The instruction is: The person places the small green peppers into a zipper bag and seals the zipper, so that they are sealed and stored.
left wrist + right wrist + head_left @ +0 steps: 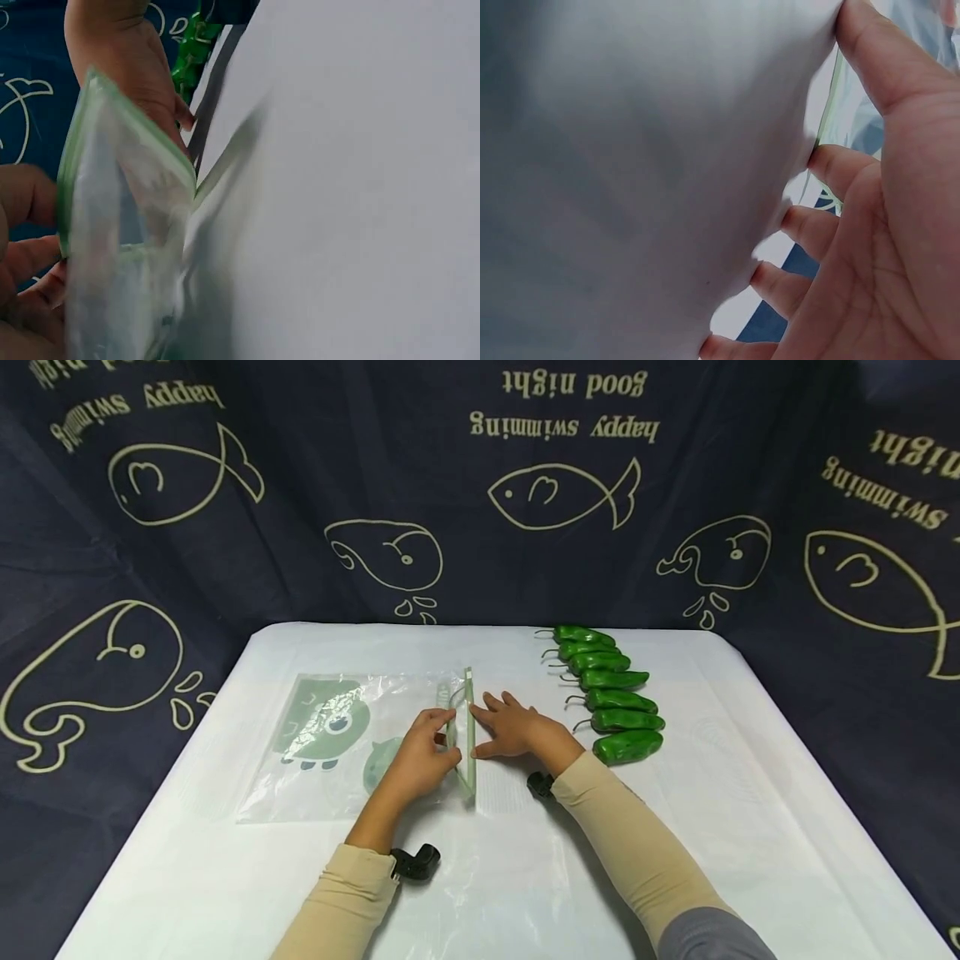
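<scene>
Bag — glossy plastic; peppers — smooth, shiny.

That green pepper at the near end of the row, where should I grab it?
Probably pinch the middle of the nearest pepper with the right hand, from above and the near side: it lies crosswise, its near side looks free, and the next pepper sits close along its far side.

- And there on the right, seven green peppers lined up near to far!
- Beneath them, the white tabletop spreads wide.
- Far side, dark blue cloth, fish and whales outlined, lettering upside down!
</scene>
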### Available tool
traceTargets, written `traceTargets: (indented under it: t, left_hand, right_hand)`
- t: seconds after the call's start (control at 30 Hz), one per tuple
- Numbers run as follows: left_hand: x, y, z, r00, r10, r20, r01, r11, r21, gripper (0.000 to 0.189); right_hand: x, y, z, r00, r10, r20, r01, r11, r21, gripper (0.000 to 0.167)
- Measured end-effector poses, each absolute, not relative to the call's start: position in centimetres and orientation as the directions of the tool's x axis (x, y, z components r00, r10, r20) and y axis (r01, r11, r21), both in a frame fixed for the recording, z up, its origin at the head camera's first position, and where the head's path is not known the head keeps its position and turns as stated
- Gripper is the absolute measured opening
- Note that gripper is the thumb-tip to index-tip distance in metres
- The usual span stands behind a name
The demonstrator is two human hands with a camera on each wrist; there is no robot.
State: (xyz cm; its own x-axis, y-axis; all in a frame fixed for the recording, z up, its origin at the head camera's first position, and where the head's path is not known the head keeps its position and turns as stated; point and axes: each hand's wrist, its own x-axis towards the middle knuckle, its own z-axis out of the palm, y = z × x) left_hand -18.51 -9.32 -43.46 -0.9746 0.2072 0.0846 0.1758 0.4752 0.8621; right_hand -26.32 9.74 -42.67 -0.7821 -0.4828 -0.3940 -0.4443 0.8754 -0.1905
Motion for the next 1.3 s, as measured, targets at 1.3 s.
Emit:
traceTargets:
  t: [1.3]
  left_hand:
    - [-17.3,-9.4,-44.8,-0.998,-0.067,0.012,0.050,-0.584,0.810,0.066]
  right_hand:
    - [-26.4,9.4,-42.8,-0.785,-0.477,-0.395,-0.450,0.877,-0.167,0.088]
